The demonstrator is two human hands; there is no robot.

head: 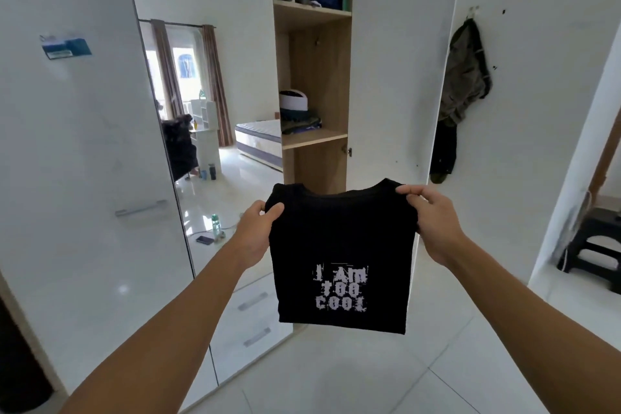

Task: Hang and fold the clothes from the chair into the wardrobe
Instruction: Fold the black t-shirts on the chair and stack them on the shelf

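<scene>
Between the two hands, head view: the black T-shirt (342, 255) hangs, folded narrow, its printed side toward the camera and its neckline on top.
Left hand (257, 232): grasping the shirt's upper left corner, thumb over the front of the cloth, fingers behind it.
Right hand (433, 222): grasping the upper right corner, fingers curled over the top edge.
Shirt's long axis: top to bottom, hanging from both hands; the lower edge is free in the air above the floor.
Ahead of the hands: the open wardrobe (316, 77), its wooden shelves straight beyond the neckline and higher than the hands.
Middle shelf (314, 139): just above and beyond the shirt's top edge, carrying a small pile of folded clothes (299, 123) on its left part, bare board to the right.
Upper shelf (312, 10): well above, crowded with loose garments.
Nearer hand: both about level with each other; neither clearly closer to the shelf.
Judgement: the shirt looks ready to be laid flat, and the move would be forward and up onto the middle shelf.
Right of the right hand: a dark garment (465, 77) hanging on a hook on the open door.
</scene>
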